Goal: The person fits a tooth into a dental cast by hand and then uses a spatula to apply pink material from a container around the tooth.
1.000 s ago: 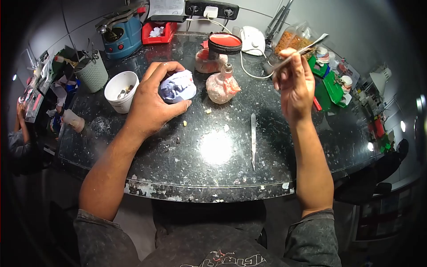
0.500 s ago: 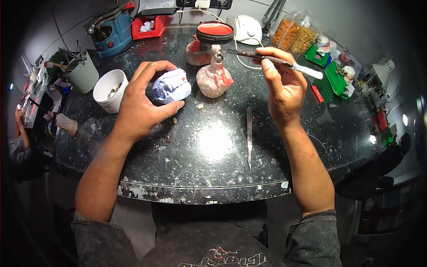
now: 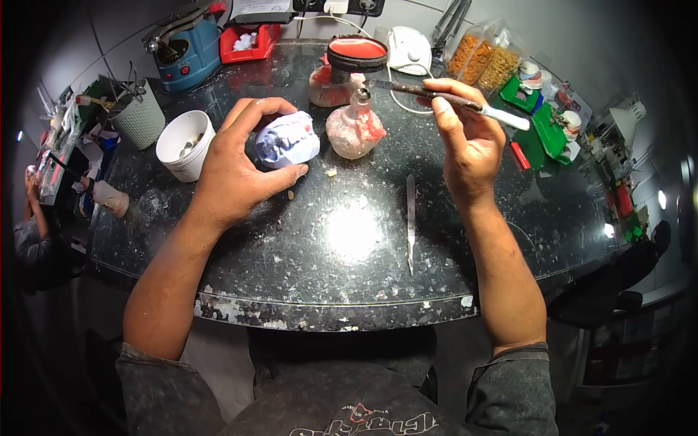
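Note:
My left hand (image 3: 234, 156) is closed around a pale blue-white plaster dental model (image 3: 292, 142), held just above the table left of centre. Between the fingers and thumb of my right hand (image 3: 471, 145) is a wax knife (image 3: 465, 104) with a dark and white handle, lying nearly level. Its blade points left, over the wick of a round glass spirit burner (image 3: 353, 136) smeared with pink wax; no flame is clearly visible. Behind the burner stands a black-rimmed round dish of red wax (image 3: 358, 51). A scalpel (image 3: 411, 225) lies on the table between my forearms.
A white tub (image 3: 185, 149) and a utensil cup (image 3: 139, 116) stand to the left. At the back are a blue machine (image 3: 190, 62), a red bin (image 3: 249, 45) and a white mask (image 3: 409, 51). Green trays (image 3: 550, 132) line the right. Another person's arm (image 3: 34, 200) shows far left.
The view has shifted slightly, so the table things appear a little farther right. Both hands keep their grips, and the wax knife stays over the burner.

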### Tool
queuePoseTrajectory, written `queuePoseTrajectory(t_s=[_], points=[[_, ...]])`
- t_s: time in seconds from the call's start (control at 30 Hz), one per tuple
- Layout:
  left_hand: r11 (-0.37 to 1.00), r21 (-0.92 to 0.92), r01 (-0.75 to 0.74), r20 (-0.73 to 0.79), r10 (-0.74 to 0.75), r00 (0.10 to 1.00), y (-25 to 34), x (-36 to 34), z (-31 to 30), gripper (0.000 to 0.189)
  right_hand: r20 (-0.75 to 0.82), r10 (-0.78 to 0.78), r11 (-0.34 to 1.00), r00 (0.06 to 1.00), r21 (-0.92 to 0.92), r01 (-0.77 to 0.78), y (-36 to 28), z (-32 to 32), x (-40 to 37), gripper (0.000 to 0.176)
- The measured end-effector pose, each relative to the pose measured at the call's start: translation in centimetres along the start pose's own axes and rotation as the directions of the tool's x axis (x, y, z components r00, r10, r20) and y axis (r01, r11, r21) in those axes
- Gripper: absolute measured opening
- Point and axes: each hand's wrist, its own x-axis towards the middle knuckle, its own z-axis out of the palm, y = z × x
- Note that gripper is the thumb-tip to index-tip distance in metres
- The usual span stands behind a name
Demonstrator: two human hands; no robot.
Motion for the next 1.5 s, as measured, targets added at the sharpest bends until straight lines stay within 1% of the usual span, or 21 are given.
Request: queuePoseTrajectory(t_s=[0.07,0.13,0.2,0.27,0.47,0.53,0.6,0.8,1.07,1.13,1.2,1.5], points=[[1.000,0.010,-0.005,0.000,0.005,1.000,0.02,-0.01,0.01,0.064,0.001,0.008,1.000,1.000,0.008,-0.008,-0.13,0.13,-0.02,0.019],[1.000,0.003,0.000,0.002,0.000,1.000,0.08,0.01,0.02,0.064,-0.036,0.031,0.992,0.999,0.124,-0.026,-0.34,0.26,-0.01,0.020],[1.000,0.000,0.002,0.004,-0.002,1.000,-0.01,0.03,0.02,0.064,-0.038,0.003,0.995,0.999,0.100,0.001,-0.17,0.18,0.08,0.020],[1.000,-0.003,0.004,0.008,-0.004,1.000,-0.05,0.03,0.03,0.064,-0.046,-0.024,0.982,0.999,0.185,0.032,-0.13,0.10,-0.09,0.020],[1.000,-0.010,-0.001,0.011,0.001,1.000,-0.05,0.03,0.06,0.064,-0.016,0.056,0.986,0.998,0.158,-0.052,-0.41,0.33,-0.09,0.017],[1.000,-0.010,0.005,0.016,-0.005,1.000,-0.06,0.03,0.05,0.065,-0.021,0.067,0.983,0.997,0.174,-0.063,-0.26,0.37,-0.17,0.015],[1.000,-0.010,0.003,0.014,-0.003,1.000,-0.12,0.02,0.05,0.065,-0.006,0.081,0.987,0.997,0.136,-0.079,-0.24,0.32,-0.21,0.016],[1.000,-0.008,-0.001,0.011,0.001,1.000,-0.12,0.01,0.06,0.065,-0.015,0.099,0.980,0.995,0.176,-0.095,-0.33,0.37,-0.18,0.017],[1.000,-0.001,-0.008,0.015,0.008,1.000,-0.12,-0.01,0.08,0.065,-0.015,0.102,0.979,0.995,0.176,-0.098,-0.34,0.33,-0.06,0.019],[0.999,0.006,-0.044,0.002,0.044,0.999,-0.08,-0.05,0.13,0.059,-0.015,0.098,0.979,0.995,0.179,-0.094,-0.27,0.28,-0.04,0.019],[0.999,0.006,-0.047,0.003,0.047,0.999,-0.04,-0.06,0.15,0.059,-0.005,0.080,0.989,0.997,0.129,-0.079,-0.24,0.21,-0.04,0.020],[0.996,0.042,-0.075,-0.001,0.075,0.997,-0.01,0.03,0.06,0.059,-0.013,0.079,0.990,0.997,0.117,-0.077,-0.32,0.27,-0.03,0.021]])
